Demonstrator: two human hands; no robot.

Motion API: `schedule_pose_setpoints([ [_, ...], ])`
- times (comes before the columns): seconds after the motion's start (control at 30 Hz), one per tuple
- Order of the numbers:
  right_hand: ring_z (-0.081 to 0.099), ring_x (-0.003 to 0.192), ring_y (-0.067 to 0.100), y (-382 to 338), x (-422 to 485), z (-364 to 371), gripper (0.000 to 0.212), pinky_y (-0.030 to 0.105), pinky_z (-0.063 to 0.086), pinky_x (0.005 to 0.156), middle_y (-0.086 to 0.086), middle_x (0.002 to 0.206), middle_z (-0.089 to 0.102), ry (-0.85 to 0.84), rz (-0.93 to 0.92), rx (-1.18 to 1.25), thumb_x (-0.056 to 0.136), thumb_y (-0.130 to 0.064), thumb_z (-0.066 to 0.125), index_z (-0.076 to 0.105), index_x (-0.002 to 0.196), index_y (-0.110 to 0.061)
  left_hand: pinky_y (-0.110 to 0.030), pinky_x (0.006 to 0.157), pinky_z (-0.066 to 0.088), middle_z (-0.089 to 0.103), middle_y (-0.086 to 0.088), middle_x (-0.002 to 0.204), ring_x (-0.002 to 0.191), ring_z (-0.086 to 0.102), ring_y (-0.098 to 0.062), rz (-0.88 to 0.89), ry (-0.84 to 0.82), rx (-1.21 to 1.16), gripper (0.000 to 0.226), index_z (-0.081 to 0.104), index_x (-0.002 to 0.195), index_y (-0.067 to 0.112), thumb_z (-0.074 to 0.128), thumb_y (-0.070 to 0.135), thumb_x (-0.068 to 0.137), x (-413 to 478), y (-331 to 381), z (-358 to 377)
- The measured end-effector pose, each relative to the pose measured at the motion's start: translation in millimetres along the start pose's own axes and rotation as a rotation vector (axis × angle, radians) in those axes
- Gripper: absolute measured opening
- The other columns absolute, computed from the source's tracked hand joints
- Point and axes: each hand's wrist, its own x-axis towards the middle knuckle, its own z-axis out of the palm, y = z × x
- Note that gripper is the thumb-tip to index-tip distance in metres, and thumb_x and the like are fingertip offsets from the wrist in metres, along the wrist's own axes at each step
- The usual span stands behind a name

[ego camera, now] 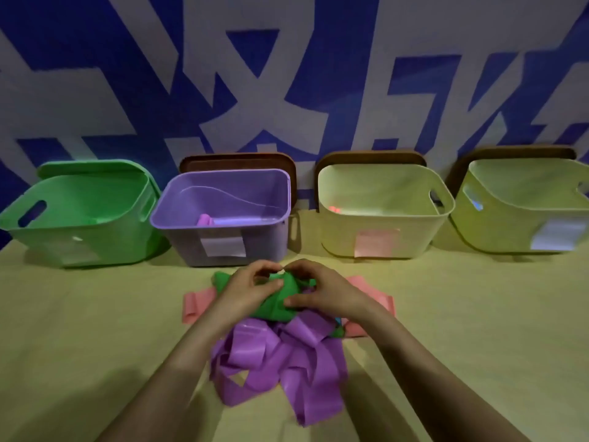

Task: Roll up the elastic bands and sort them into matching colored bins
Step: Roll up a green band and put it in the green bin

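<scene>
As left hand [243, 290], right hand [323, 290] fingers pinch green band [271, 309], it seems bunched.

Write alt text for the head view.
A person's left grip and right grip hold a green band over purple bands and pink bands on a table. Behind stand a green bin, a purple bin holding a purple roll, and two cream bins.

Rightmost bin [510, 224] partly beyond the right edge (bin labels [223, 246] illegibly blurred)
</scene>
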Motion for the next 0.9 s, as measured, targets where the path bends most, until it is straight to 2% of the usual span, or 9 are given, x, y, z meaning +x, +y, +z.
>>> schedule_pose_setpoints([
  [0.1,0.056,0.094,0.016,18,-4,21,0.038,0.026,0.043,0.079,0.004,0.105,0.064,0.12,-0.071,-0.195,0.081,-0.024,0.074,0.06,0.114,-0.012,-0.01,0.093,0.041,0.059,0.01,0.114,0.109,0.056,-0.002,0.034,-0.215,0.127,0.045,0.055,0.115,0.023,0.076,0.011,0.078,-12,-35,-7],
  [0.17,0.052,0.079,0.016,26,-8,28,0.013,0.029,0.036,0.068,0.002,0.081,0.061,0.222,-0.122,-0.194,0.087,-0.02,0.067,0.06,0.093,-0.011,-0.014,0.092,0.043,0.061,0.009,0.109,0.1,0.056,0.007,0.134,-0.157,0.176,0.043,0.056,0.108,0.025,0.079,0.008,0.075,-15,-50,-11],
  [0.23,0.05,0.072,0.019,30,-11,28,0.016,0.035,0.038,0.067,0.006,0.071,0.06,0.284,-0.163,-0.158,0.092,-0.017,0.06,0.056,0.08,-0.008,-0.017,0.085,0.045,0.066,0.007,0.093,0.084,0.059,0.01,0.246,0.013,0.154,0.027,0.06,0.092,0.022,0.074,0.004,0.078,-16,-54,-10],
  [0.33,0.058,0.082,0.019,24,-17,18,0.016,0.031,0.043,0.076,0.007,0.088,0.068,0.329,-0.201,-0.161,0.097,-0.017,0.053,0.065,0.095,-0.008,-0.015,0.075,0.043,0.067,0.004,0.087,0.077,0.058,0.006,0.426,0.193,0.221,0.002,0.068,0.086,0.017,0.069,0.016,0.086,-18,-50,-5],
  [0.43,0.057,0.082,0.005,6,-18,3,0.018,0.016,0.044,0.075,0.004,0.092,0.065,0.365,-0.263,0.036,0.097,-0.01,0.05,0.064,0.108,-0.009,-0.02,0.075,0.044,0.061,0.006,0.095,0.081,0.058,-0.006,0.528,0.263,0.157,0.007,0.072,0.086,0.013,0.067,0.018,0.088,-20,-31,-3],
  [0.57,0.062,0.064,0.003,-24,-23,-19,0.014,0.018,0.052,0.063,0.008,0.08,0.06,0.449,-0.303,0.511,0.092,-0.001,0.056,0.052,0.089,-0.014,-0.024,0.071,0.047,0.069,-0.001,0.079,0.074,0.062,-0.011,0.43,0.181,-0.262,0.013,0.069,0.083,0.016,0.06,0.017,0.092,-36,20,-4],
  [0.7,0.061,0.069,0.006,-54,-36,-42,0.018,0.02,0.051,0.065,0.002,0.078,0.06,0.531,-0.417,0.361,0.088,-0.002,0.062,0.054,0.08,-0.016,-0.022,0.065,0.055,0.074,0.0,0.077,0.072,0.069,-0.012,0.309,0.162,-0.689,0.017,0.067,0.093,0.01,0.053,0.02,0.097,-38,54,-20],
  [0.8,0.059,0.079,0.013,-66,-49,-49,0.011,0.026,0.049,0.075,0.002,0.082,0.063,0.522,-0.441,0.278,0.085,-0.006,0.067,0.06,0.083,-0.013,-0.024,0.061,0.053,0.073,0.002,0.069,0.069,0.069,-0.014,0.234,0.237,-0.76,0.018,0.066,0.099,0.011,0.055,0.025,0.096,-41,61,-27],
  [0.9,0.06,0.079,0.014,-68,-58,-48,0.011,0.025,0.05,0.076,0.003,0.082,0.061,0.422,-0.423,0.392,0.089,-0.006,0.063,0.056,0.084,-0.013,-0.023,0.052,0.051,0.072,-0.001,0.065,0.057,0.069,-0.013,0.173,0.239,-0.783,0.02,0.065,0.087,0.014,0.055,0.029,0.096,-46,59,-24],
])
